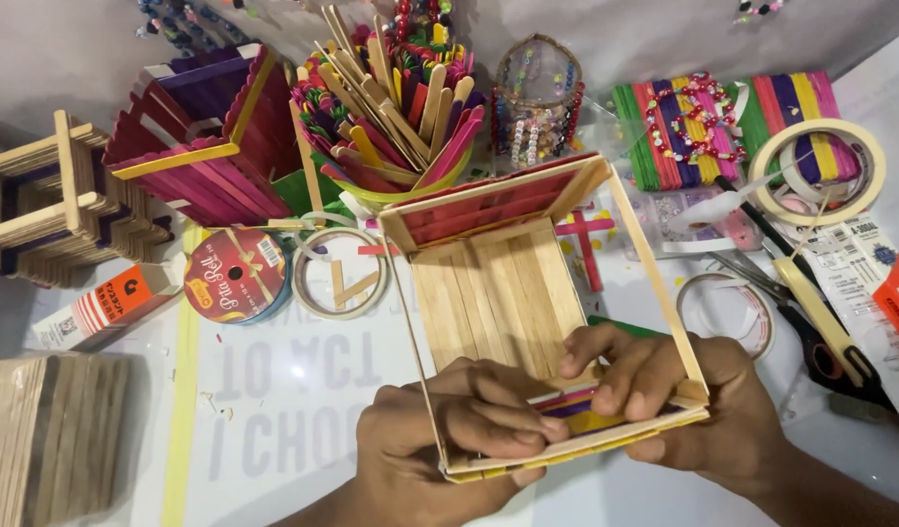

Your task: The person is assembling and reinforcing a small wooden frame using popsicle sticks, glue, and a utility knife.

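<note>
Craft-stick box frame [527, 293], held at table centre, near edge.
Orange-and-white carton [103, 307] lying far left; round red-labelled ribbon spool [237, 275] beside it; white-and-red packet [883, 283] at right. Plain wooden floor, coloured end walls. Left hand [439, 439] and right hand [664, 390] both pinching near wall.

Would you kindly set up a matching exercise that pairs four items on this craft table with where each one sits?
Things:
1. Open-topped box of plain and coloured wooden craft sticks
2. Round cup crammed with mixed coloured sticks
3. Ring of cream masking tape
4. Flat stack of plain wooden sticks

Places:
A. Far right, beside the black-handled scissors
B. Bottom left corner
C. Centre, gripped at its near wall by the left hand and right hand
D. Behind the box, top centre

Pairs: 1-C, 2-D, 3-A, 4-B
</note>
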